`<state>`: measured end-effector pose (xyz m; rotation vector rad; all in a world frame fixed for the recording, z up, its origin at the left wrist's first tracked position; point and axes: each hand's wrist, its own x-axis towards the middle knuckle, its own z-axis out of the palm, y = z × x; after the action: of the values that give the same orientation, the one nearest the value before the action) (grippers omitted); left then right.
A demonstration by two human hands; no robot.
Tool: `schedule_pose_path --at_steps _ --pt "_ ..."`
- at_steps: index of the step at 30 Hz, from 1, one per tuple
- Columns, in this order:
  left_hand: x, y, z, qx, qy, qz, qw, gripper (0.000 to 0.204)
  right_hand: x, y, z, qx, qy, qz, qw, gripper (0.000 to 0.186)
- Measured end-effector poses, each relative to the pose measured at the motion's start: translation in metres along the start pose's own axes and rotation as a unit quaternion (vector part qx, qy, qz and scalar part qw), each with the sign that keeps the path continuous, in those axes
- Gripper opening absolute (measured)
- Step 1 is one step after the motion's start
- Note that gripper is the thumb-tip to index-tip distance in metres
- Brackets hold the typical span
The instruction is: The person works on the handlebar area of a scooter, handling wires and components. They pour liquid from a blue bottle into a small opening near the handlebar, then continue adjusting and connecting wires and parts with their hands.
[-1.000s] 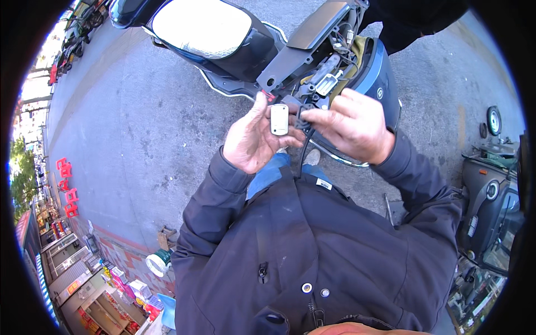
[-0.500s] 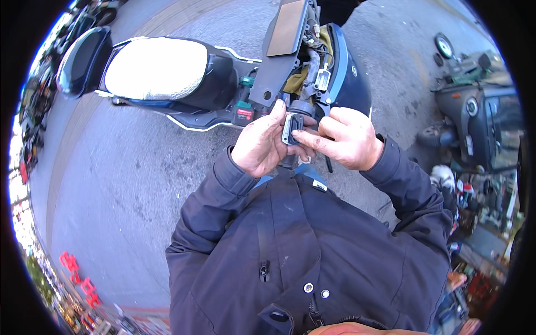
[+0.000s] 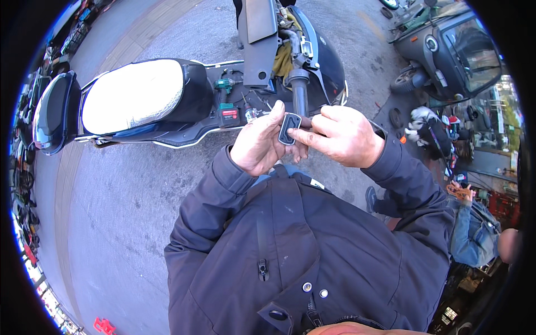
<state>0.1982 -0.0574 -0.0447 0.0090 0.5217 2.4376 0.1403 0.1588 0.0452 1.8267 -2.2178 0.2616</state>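
Left grip [image 3: 258, 146], head view: partly closed, holding a small rectangular cover [image 3: 288, 122] between thumb and fingers, dark recessed face upward. Right grip [image 3: 349, 138]: index fingertip touching that face, other fingers curled; whether they hold anything cannot be told. Beyond the cover, a scooter [image 3: 195, 92] carries a green power tool [image 3: 225, 84] on its footboard [image 3: 207, 128].

Bright daylt, seat cover [image 3: 133, 96] blown out, fisheye dist. @ edges.
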Motion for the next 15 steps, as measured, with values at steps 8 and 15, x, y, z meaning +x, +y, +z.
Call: schedule_pose_path --at_steps 8,15 --pt "-0.018 -0.03 0.013 0.005 0.045 0.024 0.999 0.065 -0.024 -0.038 0.005 0.141 0.095 0.225 0.96 0.031" --pt "-0.034 -0.07 0.004 0.046 0.036 0.041 0.997 0.052 -0.043 -0.074 0.038 0.409 0.081 0.435 0.798 0.029"
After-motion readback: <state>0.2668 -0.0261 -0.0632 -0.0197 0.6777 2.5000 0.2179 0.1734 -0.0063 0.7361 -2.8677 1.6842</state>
